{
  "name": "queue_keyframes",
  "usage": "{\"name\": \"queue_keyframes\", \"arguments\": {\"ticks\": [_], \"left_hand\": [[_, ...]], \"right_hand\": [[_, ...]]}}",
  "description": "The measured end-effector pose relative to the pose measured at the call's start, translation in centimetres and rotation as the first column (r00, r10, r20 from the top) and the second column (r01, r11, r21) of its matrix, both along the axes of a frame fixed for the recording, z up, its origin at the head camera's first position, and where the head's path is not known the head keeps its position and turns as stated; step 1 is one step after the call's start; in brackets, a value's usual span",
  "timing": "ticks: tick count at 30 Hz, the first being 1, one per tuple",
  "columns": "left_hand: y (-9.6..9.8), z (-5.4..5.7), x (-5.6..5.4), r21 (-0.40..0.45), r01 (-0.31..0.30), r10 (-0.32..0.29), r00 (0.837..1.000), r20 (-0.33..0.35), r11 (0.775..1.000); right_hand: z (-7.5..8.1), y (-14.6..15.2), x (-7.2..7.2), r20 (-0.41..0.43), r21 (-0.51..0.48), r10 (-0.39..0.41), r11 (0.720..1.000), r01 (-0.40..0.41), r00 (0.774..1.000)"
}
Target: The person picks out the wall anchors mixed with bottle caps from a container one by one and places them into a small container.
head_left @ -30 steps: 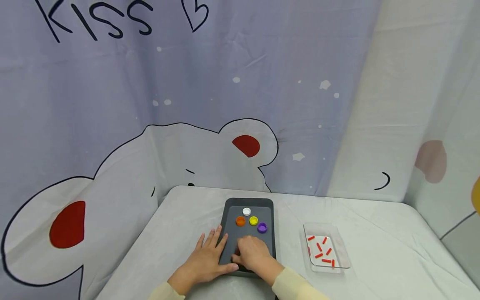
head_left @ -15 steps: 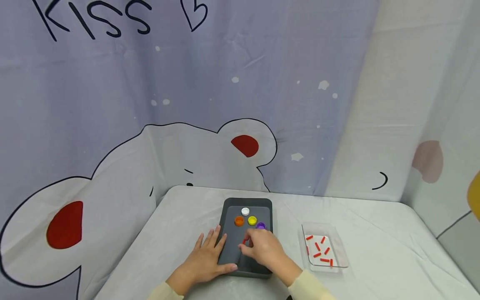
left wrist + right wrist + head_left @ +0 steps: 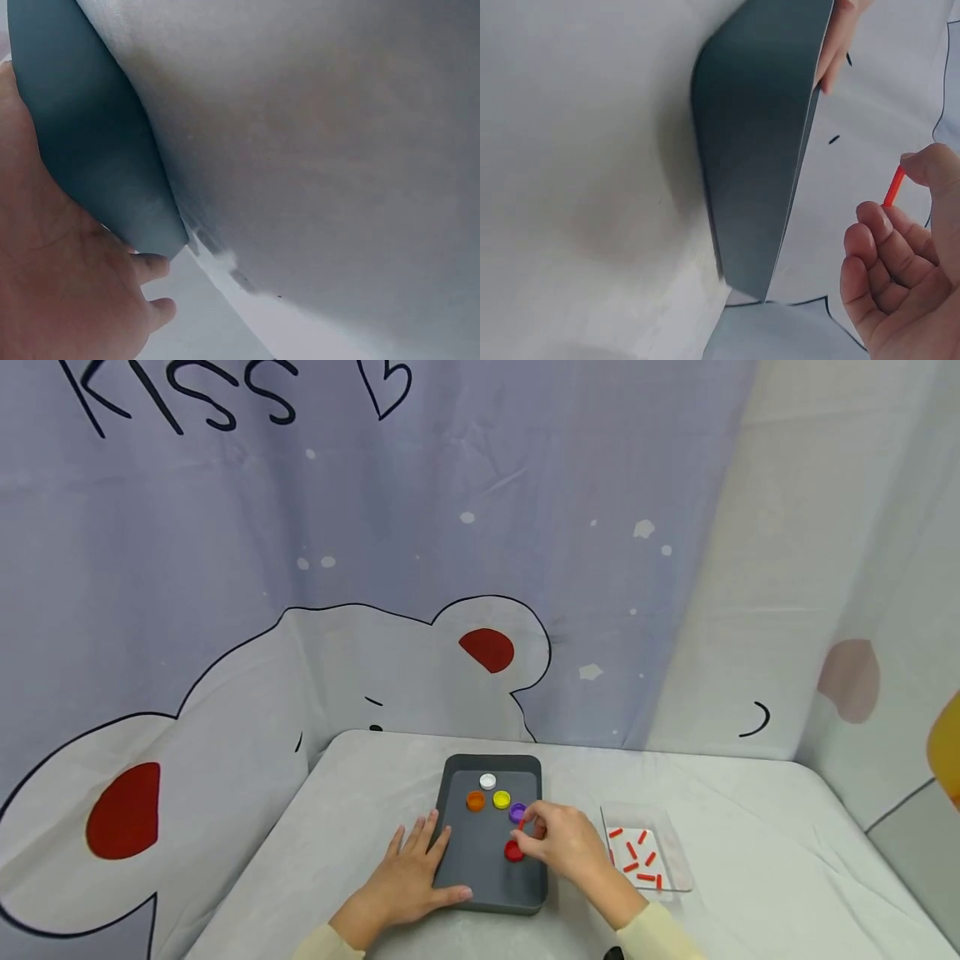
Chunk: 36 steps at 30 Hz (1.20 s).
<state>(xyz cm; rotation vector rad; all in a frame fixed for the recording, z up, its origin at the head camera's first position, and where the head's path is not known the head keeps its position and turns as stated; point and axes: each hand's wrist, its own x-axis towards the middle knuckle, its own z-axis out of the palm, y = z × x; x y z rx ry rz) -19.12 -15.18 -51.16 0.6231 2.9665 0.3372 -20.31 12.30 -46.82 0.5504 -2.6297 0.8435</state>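
Observation:
My left hand [image 3: 408,877] rests with spread fingers along the left side of the dark grey tray [image 3: 487,893]; the left wrist view shows this hand [image 3: 67,285] against the tray's wall [image 3: 97,120]. Over the tray's right side, my right hand [image 3: 566,839] pinches a small red stick [image 3: 894,186] between thumb and forefinger, its other fingers curled in. Just below those fingertips sits a red bottle cap [image 3: 513,851], partly covered by them. Farther up the tray lie a purple cap [image 3: 517,812], a yellow cap [image 3: 502,799], an orange cap [image 3: 476,801] and a white cap [image 3: 487,782].
A clear plastic box [image 3: 678,860] with several red sticks [image 3: 631,850] stands to the right of the tray. White cloth [image 3: 750,843] covers the table. A printed curtain [image 3: 375,527] hangs behind it.
From low on the tray, my right hand has moved right and away from me, carrying the red stick. The red cap has come into sight. My left hand stays on the tray's side.

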Motion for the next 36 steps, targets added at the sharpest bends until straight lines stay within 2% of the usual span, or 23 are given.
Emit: {"name": "queue_keyframes", "arguments": {"ticks": [9,18,25,36], "left_hand": [[0.1,0.4,-0.1,0.033,0.014,-0.015,1.0,0.013,0.999],[0.2,0.0,0.1,0.027,0.02,-0.02,1.0,0.017,0.999],[0.0,0.3,0.0,0.033,0.02,-0.021,1.0,0.003,0.999],[-0.1,0.8,0.2,0.046,0.032,-0.032,0.999,-0.011,0.998]], "right_hand": [[0.2,2.7,0.0,0.021,-0.02,-0.083,0.996,0.084,0.996],[0.2,5.9,0.2,0.02,-0.024,-0.153,0.988,0.154,0.988],[0.7,8.3,0.1,0.034,-0.003,-0.19,0.982,0.19,0.981],[0.1,12.2,0.6,0.109,0.022,-0.272,0.962,0.272,0.956]]}}
